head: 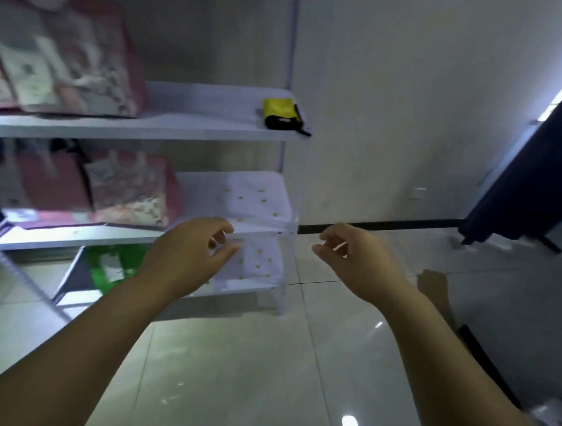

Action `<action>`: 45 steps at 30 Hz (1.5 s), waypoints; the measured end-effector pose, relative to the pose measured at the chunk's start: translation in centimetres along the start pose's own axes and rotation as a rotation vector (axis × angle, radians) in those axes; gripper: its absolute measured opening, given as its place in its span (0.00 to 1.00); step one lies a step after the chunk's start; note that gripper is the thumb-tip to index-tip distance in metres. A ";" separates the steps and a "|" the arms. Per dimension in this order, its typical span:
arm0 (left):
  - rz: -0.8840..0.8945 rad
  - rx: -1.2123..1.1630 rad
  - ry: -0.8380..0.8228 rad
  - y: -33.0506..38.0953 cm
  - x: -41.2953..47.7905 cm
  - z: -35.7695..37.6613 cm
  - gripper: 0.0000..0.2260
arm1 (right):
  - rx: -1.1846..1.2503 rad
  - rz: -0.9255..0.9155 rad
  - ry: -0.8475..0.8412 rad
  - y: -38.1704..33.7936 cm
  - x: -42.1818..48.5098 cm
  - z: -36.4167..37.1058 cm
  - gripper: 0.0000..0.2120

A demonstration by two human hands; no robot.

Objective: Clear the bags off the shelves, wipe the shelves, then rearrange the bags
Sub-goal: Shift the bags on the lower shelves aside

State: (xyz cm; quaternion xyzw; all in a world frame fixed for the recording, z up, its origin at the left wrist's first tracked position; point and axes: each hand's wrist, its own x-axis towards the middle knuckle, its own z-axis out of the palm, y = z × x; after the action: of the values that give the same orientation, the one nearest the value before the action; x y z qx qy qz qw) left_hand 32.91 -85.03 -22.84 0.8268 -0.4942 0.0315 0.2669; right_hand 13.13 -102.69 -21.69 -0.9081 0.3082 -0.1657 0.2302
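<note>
A white shelf rack [180, 129] stands at the left. Its upper shelf carries pink patterned bags [70, 62] and a small yellow and black pouch [282, 113]. Pink bags [126, 186] also stand on the middle shelf, beside a white cloth with gold dots [257, 199] that hangs over the edge. A green bag [110, 263] sits on the lowest shelf. My left hand [190, 257] hovers in front of the middle shelf's edge, fingers loosely curled and holding nothing. To the right of the rack my right hand [351, 257] is raised, fingers relaxed and empty.
Glossy pale floor tiles [234, 371] stretch below my arms. A white wall [406, 105] with a black skirting strip rises behind. A dark blue curtain [532, 175] hangs at the right, with a cardboard piece [434, 290] and dark objects on the floor near it.
</note>
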 end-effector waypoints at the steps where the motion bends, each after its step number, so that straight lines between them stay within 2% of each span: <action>1: -0.028 0.007 0.012 -1.6 -1.6 -1.4 0.12 | 0.013 -0.015 -0.006 -2.0 -0.3 1.3 0.13; 10: -0.290 0.032 0.071 -13.4 -13.4 -11.3 0.09 | 0.093 -0.182 -0.118 -16.9 -1.8 10.7 0.10; 17: -0.435 0.030 0.175 -20.6 -16.4 -15.1 0.10 | 0.112 -0.285 -0.212 -24.1 1.3 16.5 0.08; 21: -0.495 0.069 0.221 -25.2 -15.8 -15.9 0.11 | 0.135 -0.319 -0.245 -26.8 4.9 20.1 0.08; 32: -0.616 0.153 0.166 -38.0 -7.7 -16.8 0.13 | 0.110 -0.351 -0.373 -32.9 18.2 29.0 0.12; 39: -0.725 0.140 0.059 -45.9 -6.4 -15.3 0.16 | 0.081 -0.296 -0.443 -35.5 23.1 34.6 0.11; 45: -0.727 0.074 0.019 -53.4 -4.5 -15.2 0.15 | 0.104 -0.168 -0.400 -38.2 26.4 39.9 0.09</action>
State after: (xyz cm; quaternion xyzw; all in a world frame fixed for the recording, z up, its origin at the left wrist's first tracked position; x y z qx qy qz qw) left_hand 78.32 -54.54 -33.18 0.9572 -0.1640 -0.0402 0.2353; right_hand 69.27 -79.96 -31.11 -0.9323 0.1706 -0.0166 0.3185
